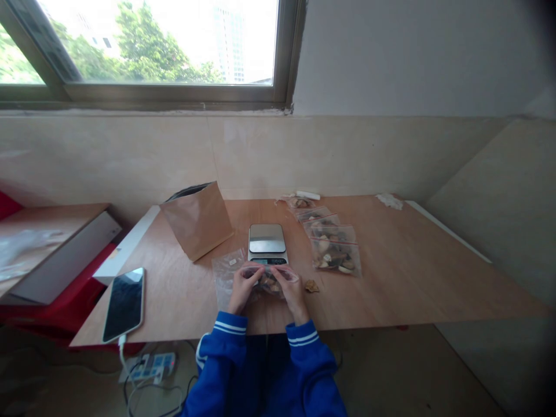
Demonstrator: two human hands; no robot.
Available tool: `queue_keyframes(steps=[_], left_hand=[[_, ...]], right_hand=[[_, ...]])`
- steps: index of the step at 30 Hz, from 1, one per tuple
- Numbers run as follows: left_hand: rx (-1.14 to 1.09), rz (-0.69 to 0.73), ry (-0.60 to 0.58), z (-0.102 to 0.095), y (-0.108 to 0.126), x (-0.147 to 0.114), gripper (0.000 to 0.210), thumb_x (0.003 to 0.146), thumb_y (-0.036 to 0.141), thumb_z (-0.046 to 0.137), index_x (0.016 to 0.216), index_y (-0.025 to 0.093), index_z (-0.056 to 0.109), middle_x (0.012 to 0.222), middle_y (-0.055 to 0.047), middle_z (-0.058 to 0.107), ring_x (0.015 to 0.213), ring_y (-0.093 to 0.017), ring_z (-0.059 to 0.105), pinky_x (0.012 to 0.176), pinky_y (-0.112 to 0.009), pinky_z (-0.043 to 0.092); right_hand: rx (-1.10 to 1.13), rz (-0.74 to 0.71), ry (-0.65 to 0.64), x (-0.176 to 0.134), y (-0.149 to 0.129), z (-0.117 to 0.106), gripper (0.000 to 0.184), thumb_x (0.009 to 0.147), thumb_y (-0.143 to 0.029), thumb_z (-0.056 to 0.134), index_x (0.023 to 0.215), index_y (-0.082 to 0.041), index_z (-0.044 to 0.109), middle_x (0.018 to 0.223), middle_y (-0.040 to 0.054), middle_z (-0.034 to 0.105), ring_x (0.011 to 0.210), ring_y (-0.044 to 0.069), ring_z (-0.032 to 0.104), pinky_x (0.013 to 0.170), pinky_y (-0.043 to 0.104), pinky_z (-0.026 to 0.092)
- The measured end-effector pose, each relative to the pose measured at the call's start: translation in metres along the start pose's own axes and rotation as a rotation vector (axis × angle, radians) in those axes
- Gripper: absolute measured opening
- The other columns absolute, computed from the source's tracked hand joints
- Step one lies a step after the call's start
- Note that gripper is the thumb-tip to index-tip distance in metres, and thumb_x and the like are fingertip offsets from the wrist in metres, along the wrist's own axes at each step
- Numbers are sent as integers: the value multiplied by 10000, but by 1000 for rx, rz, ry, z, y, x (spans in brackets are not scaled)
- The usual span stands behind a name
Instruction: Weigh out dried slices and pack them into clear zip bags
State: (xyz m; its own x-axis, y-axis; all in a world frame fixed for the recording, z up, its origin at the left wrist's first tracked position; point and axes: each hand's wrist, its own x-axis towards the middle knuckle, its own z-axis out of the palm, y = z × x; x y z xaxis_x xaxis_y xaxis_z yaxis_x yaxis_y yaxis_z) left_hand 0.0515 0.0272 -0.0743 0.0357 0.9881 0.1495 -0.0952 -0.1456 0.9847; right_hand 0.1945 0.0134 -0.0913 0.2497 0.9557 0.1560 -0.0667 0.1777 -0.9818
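A clear zip bag (270,285) with brown dried pieces in it lies at the near side of the table, in front of the scale. My left hand (244,285) pinches its top edge on the left, thumb and fingers pressed together. On the right, my right hand (290,289) pinches the same edge. Just beyond the bag stands a digital kitchen scale (267,240), its steel plate bare and its display partly showing. One loose dried brown piece (311,286) rests on the wood beside my right hand. Flat clear plastic bags (223,278) lie left of my left hand.
A brown paper bag (200,223) stands open at the back left. Filled zip bags (336,255) overlap in a row right of the scale. A tablet (125,304) with a charging cable lies at the table's left edge. Crumpled white material (390,201) sits at the back right.
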Motion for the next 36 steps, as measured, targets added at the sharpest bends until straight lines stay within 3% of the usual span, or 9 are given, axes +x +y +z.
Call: queue_keyframes(steps=[3, 8, 10, 12, 15, 18, 24, 32, 36], left_hand=[[23, 22, 4, -1, 3, -1, 225, 751, 386, 720, 789, 165, 731, 820, -63, 687, 804, -199, 641, 743, -290, 492], [4, 6, 43, -2, 4, -1, 236, 740, 391, 730, 809, 165, 718, 808, -48, 681, 784, -194, 633, 723, -283, 485], [-31, -14, 5, -1, 5, -1, 258, 755, 401, 716, 832, 155, 711, 804, -49, 678, 781, -194, 633, 728, -287, 487], [-86, 0, -49, 2, 7, -1, 271, 803, 412, 664, 844, 148, 708, 850, -63, 678, 831, -199, 636, 764, -292, 488], [-134, 71, -42, 8, 12, -1, 258, 855, 399, 603, 859, 159, 696, 916, -64, 665, 865, -183, 626, 800, -282, 480], [-103, 110, -30, 11, 21, -2, 220, 854, 388, 614, 838, 173, 660, 841, -38, 648, 782, -160, 609, 760, -270, 478], [2, 79, -104, 7, 43, -5, 255, 821, 427, 648, 865, 177, 672, 845, -56, 686, 814, -196, 626, 768, -289, 480], [26, 129, -49, -1, 56, -6, 253, 828, 410, 651, 885, 170, 707, 853, -68, 716, 807, -200, 645, 748, -287, 474], [50, 127, -58, -7, 57, -5, 250, 847, 396, 635, 893, 156, 689, 842, -65, 718, 793, -190, 652, 726, -272, 476]], right_hand=[[-3, -9, -6, -1, -3, 2, 265, 769, -439, 693, 819, -180, 717, 838, 54, 711, 823, 214, 662, 798, 353, 528], [-164, -153, 83, -2, -29, -4, 444, 798, -428, 668, 1188, -221, 624, 1078, 82, 674, 979, 234, 628, 865, 383, 497], [-406, -290, 75, 0, -47, -8, 335, 830, -384, 641, 1136, -251, 656, 1126, 77, 659, 1072, 248, 580, 943, 409, 432], [-646, -371, -54, 3, -64, -12, 198, 842, -343, 632, 1013, -271, 702, 1058, 58, 687, 1062, 256, 572, 959, 420, 381], [-837, -346, -294, 8, -85, -14, 126, 859, -346, 622, 885, -261, 712, 870, 32, 723, 853, 229, 621, 843, 368, 391], [-899, -314, -403, 12, -99, -13, 218, 893, -379, 578, 766, -242, 689, 753, 19, 716, 710, 202, 622, 722, 310, 379], [-864, -294, -452, 14, -112, -7, 180, 917, -364, 540, 861, -265, 679, 737, -4, 705, 660, 185, 629, 605, 260, 340], [-1063, -595, -343, 22, -98, 5, 181, 943, -231, 534, 809, -236, 656, 711, 18, 715, 635, 171, 600, 719, 293, 326], [-1069, -620, -412, 24, -102, 5, 212, 976, -316, 495, 860, -226, 648, 757, 19, 723, 689, 168, 629, 740, 292, 342]])
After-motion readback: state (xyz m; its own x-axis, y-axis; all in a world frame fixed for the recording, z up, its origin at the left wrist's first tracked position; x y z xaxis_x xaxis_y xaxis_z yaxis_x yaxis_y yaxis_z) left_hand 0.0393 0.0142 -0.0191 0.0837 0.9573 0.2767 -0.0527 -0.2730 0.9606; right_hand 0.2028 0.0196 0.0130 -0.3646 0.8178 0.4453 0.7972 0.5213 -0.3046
